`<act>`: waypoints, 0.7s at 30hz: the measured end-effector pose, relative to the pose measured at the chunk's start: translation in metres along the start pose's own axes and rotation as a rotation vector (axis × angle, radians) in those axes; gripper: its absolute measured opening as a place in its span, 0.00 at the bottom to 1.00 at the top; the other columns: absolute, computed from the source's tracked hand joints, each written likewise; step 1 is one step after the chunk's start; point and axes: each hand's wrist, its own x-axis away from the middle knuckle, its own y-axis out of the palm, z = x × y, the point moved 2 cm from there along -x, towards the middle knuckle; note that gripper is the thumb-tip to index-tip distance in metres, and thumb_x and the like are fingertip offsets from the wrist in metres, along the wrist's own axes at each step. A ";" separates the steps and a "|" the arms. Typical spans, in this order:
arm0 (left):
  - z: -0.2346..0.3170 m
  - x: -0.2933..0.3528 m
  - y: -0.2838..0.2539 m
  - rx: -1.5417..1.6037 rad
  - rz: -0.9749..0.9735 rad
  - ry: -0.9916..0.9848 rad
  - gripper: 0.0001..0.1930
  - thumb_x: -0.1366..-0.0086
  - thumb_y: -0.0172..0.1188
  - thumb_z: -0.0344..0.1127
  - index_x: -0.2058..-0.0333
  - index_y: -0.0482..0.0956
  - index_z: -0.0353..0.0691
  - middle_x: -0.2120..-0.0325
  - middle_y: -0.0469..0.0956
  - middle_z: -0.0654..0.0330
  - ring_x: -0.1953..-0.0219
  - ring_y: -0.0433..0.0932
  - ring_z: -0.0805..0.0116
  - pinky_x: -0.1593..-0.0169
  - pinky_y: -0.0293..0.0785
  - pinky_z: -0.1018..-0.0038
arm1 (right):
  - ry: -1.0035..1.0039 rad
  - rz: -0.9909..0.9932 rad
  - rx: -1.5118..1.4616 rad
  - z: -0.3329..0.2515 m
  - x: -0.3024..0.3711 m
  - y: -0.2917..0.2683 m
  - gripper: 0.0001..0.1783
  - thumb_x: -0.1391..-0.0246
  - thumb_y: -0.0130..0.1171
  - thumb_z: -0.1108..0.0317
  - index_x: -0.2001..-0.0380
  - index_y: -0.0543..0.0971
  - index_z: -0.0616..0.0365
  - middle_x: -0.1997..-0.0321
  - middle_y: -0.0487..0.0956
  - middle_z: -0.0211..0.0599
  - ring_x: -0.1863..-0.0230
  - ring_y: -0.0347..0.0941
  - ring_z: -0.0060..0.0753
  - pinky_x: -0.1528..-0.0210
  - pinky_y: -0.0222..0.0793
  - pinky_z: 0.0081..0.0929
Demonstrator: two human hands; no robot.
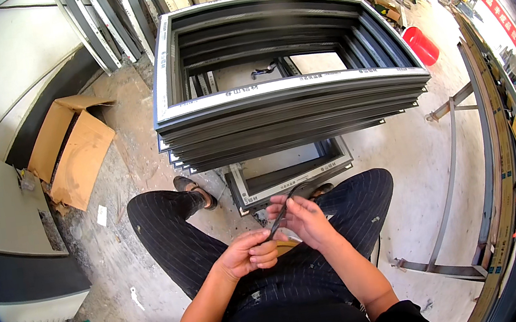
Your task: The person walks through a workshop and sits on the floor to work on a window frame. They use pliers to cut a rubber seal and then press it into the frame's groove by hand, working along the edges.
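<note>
Above my lap, a thin black strip [277, 223] runs slantwise between my two hands; its exact kind is hard to make out. My left hand [249, 254] is closed around its lower end. Higher up and to the right, my right hand [301, 219] pinches it between thumb and fingers. Just beyond the hands lies a dark window frame [296, 180] with white printed film, low between my feet. Past that rises a tall stack of similar dark frames [291, 94], the top one edged in white film.
An open cardboard box [83, 159] lies on the floor at left, beside a grey-white machine [6, 200]. A red bucket [420, 46] stands at far right. Metal rack legs [453, 181] and long profiles [497, 149] line the right side. More profiles [116, 23] lean at the back.
</note>
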 end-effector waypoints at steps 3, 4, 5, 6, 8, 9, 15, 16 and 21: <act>-0.003 -0.007 0.004 -0.148 0.180 0.029 0.20 0.27 0.41 0.43 0.51 0.71 0.30 0.87 0.52 0.74 0.84 0.55 0.82 0.76 0.55 0.81 | -0.092 0.034 0.082 -0.014 -0.004 -0.005 0.14 0.42 0.59 0.64 0.57 0.77 0.62 0.61 0.80 0.37 0.65 0.73 0.22 0.63 0.68 0.18; -0.002 -0.008 0.005 -0.212 0.258 0.054 0.21 0.27 0.42 0.43 0.51 0.71 0.30 0.87 0.52 0.73 0.84 0.55 0.81 0.76 0.55 0.80 | -0.135 0.041 0.141 -0.019 -0.005 -0.004 0.13 0.42 0.60 0.65 0.58 0.78 0.62 0.63 0.80 0.36 0.68 0.72 0.19 0.67 0.67 0.16; 0.000 -0.008 0.007 -0.262 0.271 0.097 0.19 0.28 0.45 0.44 0.52 0.71 0.32 0.85 0.60 0.70 0.81 0.62 0.78 0.72 0.61 0.79 | -0.161 0.119 0.168 -0.025 -0.004 0.005 0.10 0.45 0.64 0.66 0.64 0.78 0.61 0.70 0.80 0.31 0.73 0.70 0.15 0.71 0.64 0.13; 0.001 -0.009 0.005 -0.411 0.347 0.185 0.18 0.28 0.47 0.44 0.52 0.72 0.33 0.83 0.63 0.69 0.78 0.65 0.76 0.69 0.63 0.78 | -0.189 0.134 0.216 -0.027 -0.006 0.005 0.10 0.46 0.64 0.66 0.66 0.78 0.60 0.71 0.79 0.30 0.73 0.70 0.15 0.71 0.64 0.13; 0.002 -0.013 -0.001 -0.704 0.491 0.362 0.17 0.29 0.49 0.43 0.53 0.72 0.34 0.79 0.69 0.66 0.73 0.70 0.74 0.64 0.68 0.76 | -0.245 0.167 0.317 -0.029 -0.008 0.006 0.10 0.48 0.66 0.66 0.69 0.77 0.59 0.74 0.78 0.28 0.74 0.70 0.15 0.71 0.63 0.13; 0.005 -0.010 -0.005 -0.713 0.463 0.358 0.14 0.30 0.52 0.40 0.55 0.73 0.34 0.71 0.75 0.62 0.65 0.74 0.73 0.57 0.69 0.76 | -0.239 0.196 0.333 -0.030 -0.009 0.011 0.11 0.50 0.68 0.65 0.73 0.75 0.58 0.76 0.76 0.26 0.75 0.69 0.14 0.73 0.62 0.13; 0.018 -0.017 0.001 -0.795 0.463 0.372 0.13 0.31 0.53 0.39 0.56 0.75 0.34 0.67 0.77 0.60 0.63 0.75 0.72 0.56 0.70 0.76 | -0.227 0.180 0.362 -0.022 -0.019 0.016 0.13 0.49 0.68 0.64 0.75 0.75 0.59 0.78 0.74 0.26 0.77 0.68 0.15 0.75 0.64 0.16; 0.017 -0.022 0.002 -0.787 0.511 0.389 0.13 0.31 0.53 0.39 0.57 0.75 0.34 0.68 0.76 0.61 0.64 0.74 0.73 0.57 0.70 0.76 | -0.255 0.179 0.450 -0.022 -0.021 0.013 0.12 0.49 0.67 0.64 0.75 0.75 0.59 0.78 0.74 0.26 0.77 0.69 0.17 0.74 0.65 0.16; 0.020 -0.053 -0.035 -0.581 0.488 0.367 0.07 0.32 0.54 0.35 0.64 0.74 0.37 0.73 0.72 0.65 0.74 0.68 0.77 0.69 0.66 0.79 | -0.344 0.195 1.387 -0.053 -0.035 0.010 0.19 0.50 0.62 0.52 0.74 0.79 0.60 0.76 0.78 0.44 0.74 0.76 0.41 0.69 0.71 0.35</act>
